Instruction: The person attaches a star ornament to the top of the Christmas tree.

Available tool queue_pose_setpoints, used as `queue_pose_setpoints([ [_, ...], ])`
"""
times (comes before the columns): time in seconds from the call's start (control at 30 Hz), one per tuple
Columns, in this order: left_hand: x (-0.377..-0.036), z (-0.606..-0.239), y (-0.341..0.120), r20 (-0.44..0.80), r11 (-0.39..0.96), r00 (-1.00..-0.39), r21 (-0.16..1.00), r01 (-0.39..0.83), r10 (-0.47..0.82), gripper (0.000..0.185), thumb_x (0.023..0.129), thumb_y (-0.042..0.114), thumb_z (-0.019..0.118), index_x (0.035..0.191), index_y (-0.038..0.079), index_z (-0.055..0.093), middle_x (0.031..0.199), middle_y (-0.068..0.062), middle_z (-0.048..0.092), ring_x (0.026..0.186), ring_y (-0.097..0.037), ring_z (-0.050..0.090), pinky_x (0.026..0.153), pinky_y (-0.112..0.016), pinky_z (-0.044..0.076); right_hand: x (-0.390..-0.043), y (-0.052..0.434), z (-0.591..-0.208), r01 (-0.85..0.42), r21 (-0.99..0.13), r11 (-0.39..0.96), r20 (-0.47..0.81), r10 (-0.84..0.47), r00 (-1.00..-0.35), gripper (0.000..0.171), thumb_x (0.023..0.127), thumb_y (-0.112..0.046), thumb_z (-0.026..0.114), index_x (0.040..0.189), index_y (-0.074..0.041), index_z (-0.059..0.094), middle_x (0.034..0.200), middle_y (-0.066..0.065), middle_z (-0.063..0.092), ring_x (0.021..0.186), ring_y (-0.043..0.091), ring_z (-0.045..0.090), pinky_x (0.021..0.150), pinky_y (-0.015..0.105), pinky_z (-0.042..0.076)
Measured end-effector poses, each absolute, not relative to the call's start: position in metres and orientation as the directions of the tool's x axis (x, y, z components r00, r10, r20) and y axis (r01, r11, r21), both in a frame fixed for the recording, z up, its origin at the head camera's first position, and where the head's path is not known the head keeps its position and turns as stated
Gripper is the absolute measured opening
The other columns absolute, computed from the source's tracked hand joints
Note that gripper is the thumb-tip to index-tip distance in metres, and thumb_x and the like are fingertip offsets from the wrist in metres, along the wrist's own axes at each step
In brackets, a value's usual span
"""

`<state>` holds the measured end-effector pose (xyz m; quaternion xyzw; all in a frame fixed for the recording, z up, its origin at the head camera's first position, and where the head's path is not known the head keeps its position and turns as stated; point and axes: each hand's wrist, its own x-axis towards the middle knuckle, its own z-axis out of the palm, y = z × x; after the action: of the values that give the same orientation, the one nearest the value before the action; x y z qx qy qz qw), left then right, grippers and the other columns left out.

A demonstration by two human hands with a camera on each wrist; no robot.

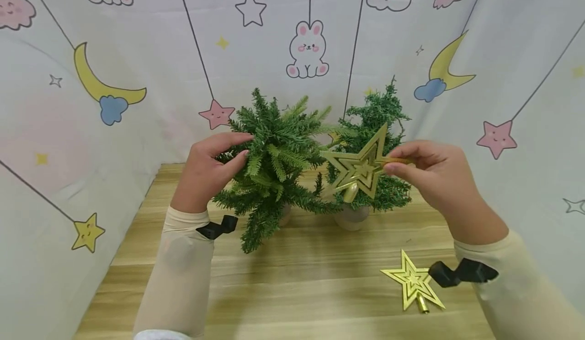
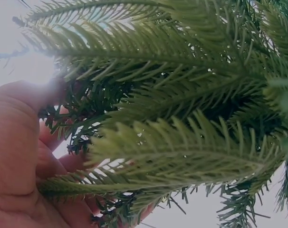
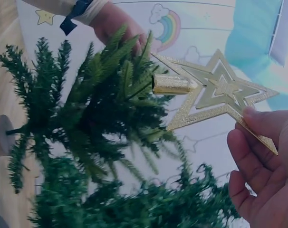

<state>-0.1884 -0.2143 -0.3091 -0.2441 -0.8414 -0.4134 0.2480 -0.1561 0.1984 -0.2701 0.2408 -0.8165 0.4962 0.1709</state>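
Gold star: a glittery gold star topper (image 1: 358,167) is pinched by one of its points between the thumb and fingers of the right hand (image 1: 429,175), held up in the air between the two hands; its short gold tube (image 3: 170,84) points toward the nearer tree.
Right hand: raised from the right, wrist bent slightly inward, fingers curled lightly round the star's tip; forearm in a cream sleeve with a black strap clip (image 1: 461,272).
Left hand: the left hand (image 1: 207,170) is lifted from the left, fingers reaching into the upper branches of the small green tree (image 1: 271,170) and gripping a sprig; in the left wrist view needles lie across the palm and fingers (image 2: 63,164).
Second tree: a darker little tree (image 1: 381,111) in a pale pot (image 1: 351,218) stands just behind the held star, beside the first tree.
Spare star: another gold star (image 1: 413,281) lies flat on the wooden tabletop (image 1: 297,284), below the right wrist.
Backdrop: pale cloth (image 1: 137,35) printed with moons, stars and rabbits hangs behind both hands.
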Motion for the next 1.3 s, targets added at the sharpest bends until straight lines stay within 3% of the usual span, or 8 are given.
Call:
queue_pose_setpoints([
  [0.27,-0.185,-0.307,-0.215,0.619,0.551,-0.754,0.559,0.620,0.221,0.031,0.098,0.014,0.072,0.129,0.018,0.076,0.133,0.001,0.070,0.131,-0.019,0.060,0.110,-0.047,0.046,-0.186,0.171,-0.219,-0.617,-0.699,0.361,0.576,-0.226,-0.785,0.007,0.092,-0.005,0.079,0.096,0.000,0.078,0.080,-0.004,0.077,0.073,0.011,0.073,0.067,0.019,0.053],
  [0.47,-0.185,-0.308,-0.217,0.620,0.547,-0.750,0.555,0.627,0.230,0.029,0.098,0.015,0.072,0.126,0.019,0.077,0.133,0.002,0.070,0.131,-0.019,0.059,0.110,-0.047,0.046,-0.204,0.142,-0.187,-0.614,-0.755,0.230,0.584,-0.189,-0.789,0.011,0.092,-0.005,0.079,0.100,0.000,0.079,0.088,0.004,0.078,0.076,0.016,0.075,0.077,0.023,0.059],
  [0.63,-0.185,-0.309,-0.219,0.618,0.554,-0.750,0.549,0.626,0.235,0.028,0.099,0.017,0.072,0.126,0.021,0.077,0.134,0.004,0.069,0.132,-0.018,0.059,0.109,-0.048,0.047,-0.217,0.113,-0.167,-0.662,-0.708,0.246,0.632,-0.200,-0.749,0.012,0.093,-0.007,0.077,0.103,0.000,0.080,0.093,0.006,0.079,0.078,0.017,0.075,0.078,0.024,0.059],
  [1.03,-0.186,-0.308,-0.216,0.614,0.568,-0.747,0.530,0.630,0.255,0.028,0.099,0.018,0.071,0.126,0.020,0.077,0.134,0.003,0.069,0.131,-0.018,0.059,0.108,-0.047,0.047,-0.247,0.051,-0.142,-0.723,-0.633,0.277,0.664,-0.285,-0.691,0.018,0.098,-0.011,0.072,0.113,-0.004,0.079,0.098,0.006,0.078,0.082,0.013,0.073,0.080,0.026,0.056],
  [1.3,-0.185,-0.309,-0.218,0.634,0.565,-0.731,0.516,0.643,0.252,0.027,0.099,0.016,0.071,0.125,0.019,0.078,0.132,0.002,0.070,0.129,-0.018,0.061,0.105,-0.046,0.050,-0.259,0.027,-0.143,-0.718,-0.636,0.283,0.643,-0.319,-0.696,0.021,0.099,-0.013,0.070,0.117,-0.005,0.078,0.103,0.007,0.078,0.085,0.011,0.072,0.084,0.026,0.056],
])
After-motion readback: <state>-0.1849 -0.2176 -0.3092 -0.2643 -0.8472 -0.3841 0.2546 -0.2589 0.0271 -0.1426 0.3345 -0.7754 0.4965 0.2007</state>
